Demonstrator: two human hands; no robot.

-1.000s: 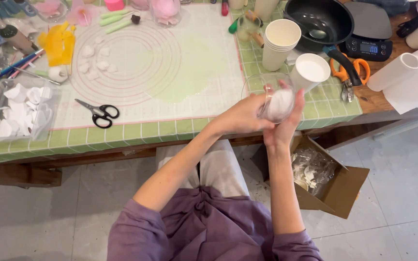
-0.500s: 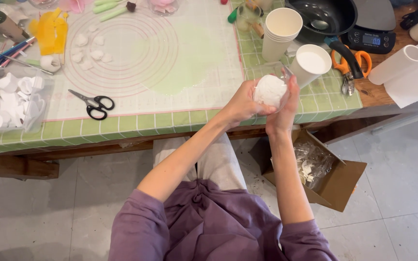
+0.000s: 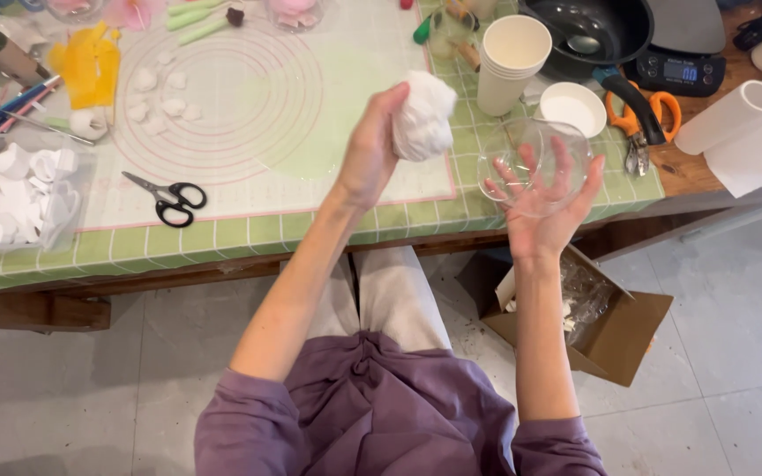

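Over the tabletop (image 3: 222, 251) edge, the left hand (image 3: 368, 154) grips a crumpled white wad (image 3: 422, 119) while the right hand (image 3: 544, 207) cradles a clear glass bowl (image 3: 535, 163), seemingly mid-wipe; next wants the wad pressed inside.

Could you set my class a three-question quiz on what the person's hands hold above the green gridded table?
1. True or false: the left hand holds the black-handled scissors.
2. Which hand cups the clear glass bowl? A) left B) right C) neither
3. Fill in: the crumpled white wad is held ____ the bowl, not inside it.

Key: 1. False: it grips the white wad, and the scissors lie on the pale round-marked mat. 2. B, the right hand. 3. Beside.
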